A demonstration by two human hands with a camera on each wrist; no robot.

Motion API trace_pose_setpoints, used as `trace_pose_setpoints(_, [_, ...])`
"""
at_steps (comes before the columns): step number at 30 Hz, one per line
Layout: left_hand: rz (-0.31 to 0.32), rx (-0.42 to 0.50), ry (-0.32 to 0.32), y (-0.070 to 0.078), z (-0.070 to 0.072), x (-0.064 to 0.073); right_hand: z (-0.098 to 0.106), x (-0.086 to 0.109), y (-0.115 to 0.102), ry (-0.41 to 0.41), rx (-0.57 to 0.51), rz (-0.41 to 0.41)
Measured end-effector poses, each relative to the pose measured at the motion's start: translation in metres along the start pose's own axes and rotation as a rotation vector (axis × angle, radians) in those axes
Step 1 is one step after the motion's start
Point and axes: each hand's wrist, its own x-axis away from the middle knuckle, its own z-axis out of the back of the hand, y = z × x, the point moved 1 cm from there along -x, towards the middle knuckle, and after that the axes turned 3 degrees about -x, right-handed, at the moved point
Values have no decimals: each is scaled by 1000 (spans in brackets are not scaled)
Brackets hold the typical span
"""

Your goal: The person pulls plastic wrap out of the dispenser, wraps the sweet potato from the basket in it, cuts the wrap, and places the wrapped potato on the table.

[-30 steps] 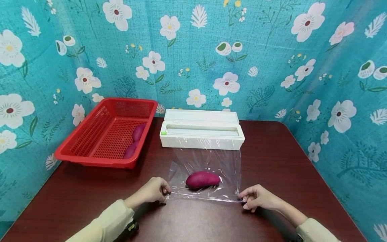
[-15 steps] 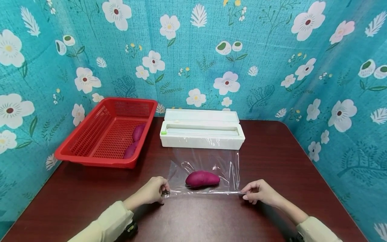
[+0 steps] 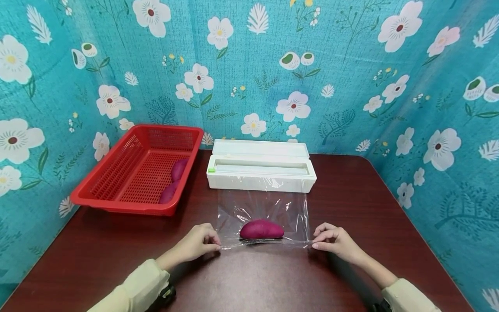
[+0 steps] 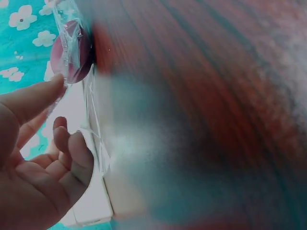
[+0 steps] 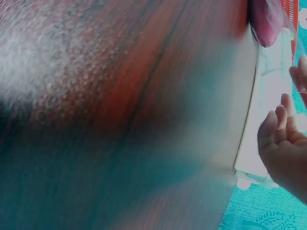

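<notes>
A purple sweet potato (image 3: 261,229) lies on a sheet of clear plastic wrap (image 3: 290,212) in the middle of the table. My left hand (image 3: 195,242) pinches the near left corner of the wrap between thumb and fingers. At the near right corner, my right hand (image 3: 337,243) pinches the film the same way. The near edge is drawn up close against the front of the sweet potato. From its far side the sheet runs back to a white dispenser box (image 3: 261,184) with its lid raised. The left wrist view shows film over the sweet potato's end (image 4: 72,52).
A red plastic basket (image 3: 117,206) stands at the back left with two purple sweet potatoes (image 3: 178,170) along its right side. Behind the dark wooden table (image 3: 257,281) hangs a teal floral cloth (image 3: 249,65). A green slider (image 3: 211,170) sits on the dispenser's left end.
Both hands have carried the wrap's near edge slightly away from me, up to the sweet potato's front. The edge now bunches there. The dispenser and basket have stayed put.
</notes>
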Motion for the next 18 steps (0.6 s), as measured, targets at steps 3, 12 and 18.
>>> trace_pose_setpoints(3, [-30, 8, 56, -1, 0, -1, -1, -2, 0, 4, -44, 39])
trace_pose_setpoints(12, [-15, 97, 80, -2, 2, -3, -1, -8, -6, -51, -179, -25])
trace_pose_setpoints(18, [72, 296, 10, -7, 0, -4, -2, -8, -4, -107, -271, -117])
